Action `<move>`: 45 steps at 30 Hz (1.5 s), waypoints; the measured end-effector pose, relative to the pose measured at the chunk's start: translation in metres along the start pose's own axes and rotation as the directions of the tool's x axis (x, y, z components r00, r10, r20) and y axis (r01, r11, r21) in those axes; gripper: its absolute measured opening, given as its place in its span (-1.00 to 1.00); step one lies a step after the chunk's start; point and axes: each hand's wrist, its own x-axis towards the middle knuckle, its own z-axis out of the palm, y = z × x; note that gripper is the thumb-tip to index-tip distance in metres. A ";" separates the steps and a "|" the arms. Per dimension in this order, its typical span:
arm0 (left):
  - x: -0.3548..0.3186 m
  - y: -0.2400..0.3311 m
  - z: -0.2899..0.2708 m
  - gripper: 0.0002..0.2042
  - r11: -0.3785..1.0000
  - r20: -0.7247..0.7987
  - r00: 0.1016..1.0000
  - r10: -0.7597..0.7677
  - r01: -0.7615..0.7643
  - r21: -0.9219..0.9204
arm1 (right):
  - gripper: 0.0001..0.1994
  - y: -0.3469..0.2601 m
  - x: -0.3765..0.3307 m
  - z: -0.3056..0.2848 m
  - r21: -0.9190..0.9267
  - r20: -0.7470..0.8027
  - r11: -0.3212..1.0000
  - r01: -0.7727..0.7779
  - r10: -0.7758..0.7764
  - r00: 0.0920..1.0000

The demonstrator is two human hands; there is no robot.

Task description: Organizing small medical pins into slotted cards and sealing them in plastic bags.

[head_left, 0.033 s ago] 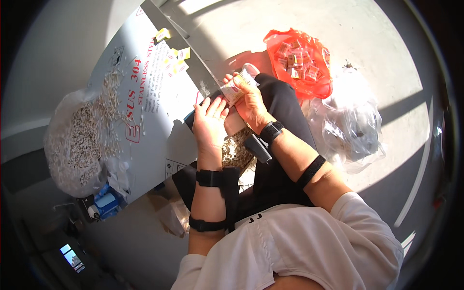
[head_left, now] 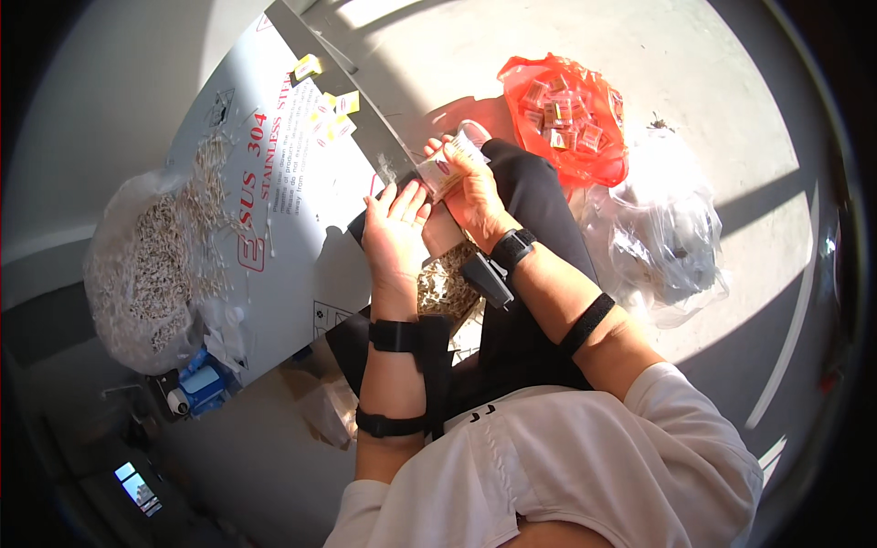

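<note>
My right hand [head_left: 480, 199] grips a small clear pack of cotton swabs [head_left: 438, 174] with a pale label and a red mark, holding it in front of my knees. Just left of it, my left hand [head_left: 395, 239] is open, palm up, fingers stretched out and holding nothing. Below the hands, between my legs, a box holds many loose cotton swabs [head_left: 445, 281]; my arms hide part of it. On the table [head_left: 301, 233] to the left, a clear bag [head_left: 151, 274] spills more swabs across the surface.
Small yellow-and-white boxes [head_left: 333, 114] lie near the table's far edge. A red plastic bag [head_left: 603, 169] of small packs stands on the floor, with a clear bag [head_left: 662, 242] beside it. A blue packet [head_left: 203, 384] sits at the table's near-left corner.
My left hand has shifted very slightly left. My right hand and the pack look the same.
</note>
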 end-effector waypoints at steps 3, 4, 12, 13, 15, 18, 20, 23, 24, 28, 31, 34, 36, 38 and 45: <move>0.003 0.003 -0.001 -0.26 1.000 0.012 1.000 -0.021 0.021 -0.020 | -0.63 0.003 0.000 0.002 -0.043 0.019 0.999 0.022 -0.022 1.000; 0.003 0.003 0.002 -0.26 0.998 0.021 0.999 -0.028 0.029 -0.051 | -0.63 0.003 0.000 0.000 -0.042 0.018 0.999 0.026 -0.025 1.000; -0.003 -0.002 0.012 -0.24 0.995 0.053 0.998 0.040 -0.035 -0.091 | -0.63 0.007 -0.004 0.001 -0.138 0.071 0.986 0.097 -0.088 0.994; 0.000 -0.003 0.009 -0.23 0.995 0.077 0.996 0.049 -0.042 -0.086 | -0.61 0.007 -0.005 0.002 -0.163 0.060 0.983 0.085 -0.076 0.995; 0.004 -0.004 0.000 -0.24 0.997 0.045 0.998 0.045 -0.042 -0.071 | -0.60 0.008 -0.005 0.003 -0.143 0.081 0.987 0.068 -0.056 0.995; 0.008 -0.006 -0.006 -0.25 0.998 -0.009 1.000 0.028 -0.028 -0.049 | -0.60 0.001 0.001 -0.004 -0.095 0.074 0.995 0.034 -0.027 0.997; 0.008 -0.006 -0.010 -0.26 0.999 -0.039 0.999 0.021 -0.023 -0.046 | -0.60 -0.002 0.002 -0.002 -0.068 0.049 0.998 0.008 -0.004 0.999; 0.007 -0.004 -0.010 -0.30 0.999 -0.008 0.999 -0.035 0.035 -0.025 | -0.64 -0.003 0.003 0.000 0.015 -0.016 1.000 0.008 -0.008 1.000; 0.008 -0.003 -0.008 -0.31 0.997 -0.017 0.997 -0.069 0.069 0.014 | -0.64 -0.003 0.003 0.000 0.014 -0.017 1.000 0.009 -0.009 1.000; 0.014 0.000 -0.008 -0.33 0.980 -0.067 0.994 -0.086 0.096 0.173 | -0.66 -0.002 0.001 0.002 -0.026 -0.015 0.998 0.054 -0.055 0.998; 0.017 0.002 -0.016 -0.31 0.943 -0.032 0.999 -0.041 0.049 0.328 | -0.67 -0.001 0.002 0.004 -0.032 -0.016 0.998 0.054 -0.055 0.998; 0.014 -0.003 -0.018 -0.29 0.954 -0.041 0.998 -0.047 0.056 0.293 | -0.68 0.000 0.003 0.002 -0.037 -0.013 0.998 0.049 -0.050 0.999; 0.011 -0.004 -0.018 -0.30 0.954 -0.061 0.997 -0.043 0.059 0.295 | -0.69 0.001 0.002 0.003 -0.042 -0.010 0.998 0.043 -0.043 0.999; 0.005 -0.006 -0.010 -0.30 0.952 -0.073 0.996 -0.047 0.067 0.299 | -0.64 0.000 0.004 0.000 -0.061 -0.005 0.996 0.058 -0.058 0.998; -0.030 -0.019 0.011 -0.33 0.994 -0.083 0.996 -0.009 0.018 0.105 | -0.55 0.001 -0.002 0.003 -0.063 -0.036 0.993 0.097 -0.099 0.994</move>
